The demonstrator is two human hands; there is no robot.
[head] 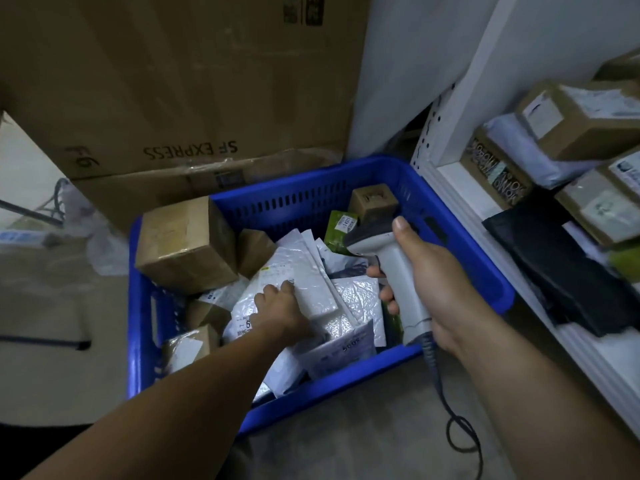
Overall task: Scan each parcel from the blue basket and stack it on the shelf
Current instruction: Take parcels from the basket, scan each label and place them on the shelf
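In the blue basket (460, 237), left hand (282, 308) pressing a white mailer (308, 271) — grip unclear; light, floppy, slick — best pinched at an edge; right hand (436, 282) clamped round scanner (391, 268).

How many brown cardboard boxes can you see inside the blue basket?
5, maybe more buried. A large box on the left rim, a small one beside it, an upright one at the back by the scanner, two front left under mailers.
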